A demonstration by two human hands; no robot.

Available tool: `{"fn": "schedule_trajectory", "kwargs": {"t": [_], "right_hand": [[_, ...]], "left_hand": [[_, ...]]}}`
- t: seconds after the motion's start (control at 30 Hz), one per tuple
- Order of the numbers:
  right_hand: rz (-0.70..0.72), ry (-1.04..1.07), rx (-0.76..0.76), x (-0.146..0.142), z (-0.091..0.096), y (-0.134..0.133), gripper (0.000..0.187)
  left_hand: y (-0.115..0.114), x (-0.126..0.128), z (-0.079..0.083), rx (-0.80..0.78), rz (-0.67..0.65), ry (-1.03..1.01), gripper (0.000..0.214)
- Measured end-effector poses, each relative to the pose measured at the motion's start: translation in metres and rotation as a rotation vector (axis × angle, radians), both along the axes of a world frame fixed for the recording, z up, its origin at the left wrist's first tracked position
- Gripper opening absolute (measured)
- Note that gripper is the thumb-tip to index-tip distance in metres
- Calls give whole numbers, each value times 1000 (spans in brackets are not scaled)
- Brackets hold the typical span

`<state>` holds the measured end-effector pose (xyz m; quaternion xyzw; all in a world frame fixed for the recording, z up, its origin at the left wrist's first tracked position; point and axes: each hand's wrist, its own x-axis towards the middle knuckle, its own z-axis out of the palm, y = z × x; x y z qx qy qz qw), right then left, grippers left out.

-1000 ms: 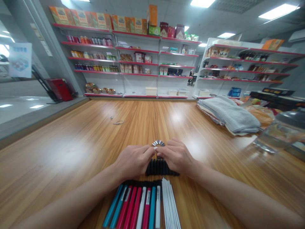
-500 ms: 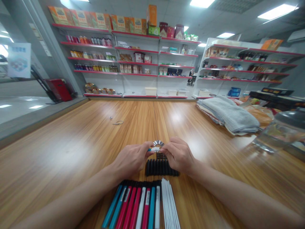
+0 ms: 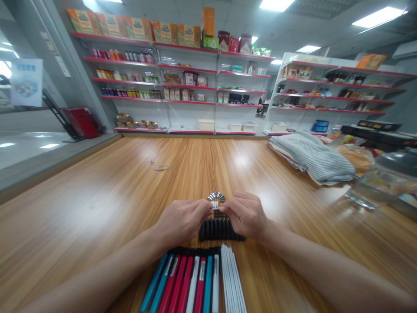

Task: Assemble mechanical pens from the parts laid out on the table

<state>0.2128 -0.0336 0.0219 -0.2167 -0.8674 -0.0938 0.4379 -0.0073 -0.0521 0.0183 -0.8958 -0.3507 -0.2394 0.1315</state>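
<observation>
My left hand (image 3: pixel 184 219) and my right hand (image 3: pixel 246 215) meet above the table, fingertips pinched at opposite ends of a slim white pen part (image 3: pixel 216 208). Most of it is hidden by the fingers. Just behind lie small white pieces (image 3: pixel 214 203) and an arc of silver pen tips (image 3: pixel 216 196). A row of black pen grips (image 3: pixel 216 229) lies below the hands. Closer to me are teal, red and white pen barrels (image 3: pixel 184 280) with black ends, side by side, and a bundle of thin white refills (image 3: pixel 233 280) to their right.
On the wooden table (image 3: pixel 97 208) a thin looped strip (image 3: pixel 161 168) and a tiny metallic bit (image 3: pixel 151 161) lie far left. Folded striped cloth (image 3: pixel 312 154) and a clear water jug (image 3: pixel 379 178) stand right. Stocked shelves (image 3: pixel 185 102) line the back.
Both hands have shifted slightly down. The teal end that showed at the left fingertips is out of sight, and less white shows between the hands.
</observation>
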Motion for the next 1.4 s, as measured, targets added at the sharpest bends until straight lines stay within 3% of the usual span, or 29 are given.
{"fn": "schedule_trajectory", "kwargs": {"t": [0.33, 0.43, 0.67, 0.9, 1.0, 1.2, 1.4], "right_hand": [[8, -51, -30, 3, -3, 6, 7], [-45, -29, -109, 8, -7, 13, 16], [-270, 205, -562, 22, -21, 36, 26], [-247, 142, -741, 19, -25, 42, 22], [-228, 104, -918, 23, -19, 47, 24], [-47, -228, -1480, 48, 7, 55, 44], [32, -610, -1667, 55, 16, 53, 46]], "left_hand": [[2, -5, 5, 48, 48, 184, 16], [6, -8, 3, 11, 98, 190, 15], [8, -7, 3, -136, 237, 164, 11], [8, -7, 2, -186, 238, 144, 11], [8, -7, 1, -188, 209, 123, 12], [7, -7, 1, -216, 206, 109, 16], [8, -8, 1, -229, 202, 107, 18]]}}
